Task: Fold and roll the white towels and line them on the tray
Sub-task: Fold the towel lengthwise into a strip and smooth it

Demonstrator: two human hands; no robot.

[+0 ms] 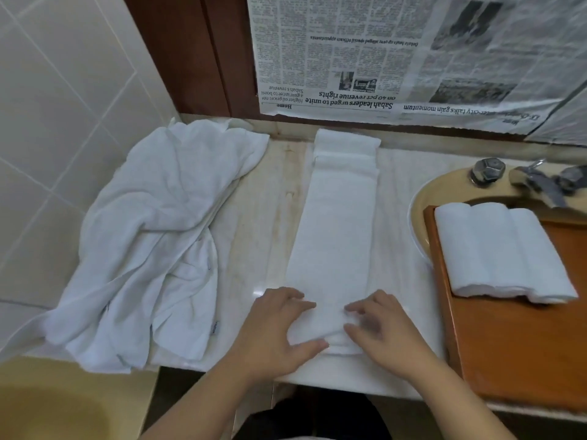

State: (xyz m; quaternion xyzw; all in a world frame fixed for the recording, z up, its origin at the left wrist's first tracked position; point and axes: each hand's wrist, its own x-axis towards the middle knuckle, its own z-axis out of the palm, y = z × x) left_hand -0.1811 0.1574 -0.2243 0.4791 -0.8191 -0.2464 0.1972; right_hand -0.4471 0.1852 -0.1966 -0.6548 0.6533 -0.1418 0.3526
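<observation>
towel strip (336, 223): folded long and narrow, lying on the counter (251, 217) and running away from the person; near end just begun as a small roll.
left hand (279, 325): fingers curled over the roll's left side, thumb tucked under its near edge.
right hand (378, 325): blurred; fingers bent on the roll's right side, seemingly gripping it.
tray (508, 344): to the right, rolled towels (498, 249) lined side by side at its far end.
loose pile (152, 236): unfolded towels, left.
risk: uneven push from either hand could skew the roll into a cone.
risk: slack first turn could leave a loose core that unrolls on the tray.
</observation>
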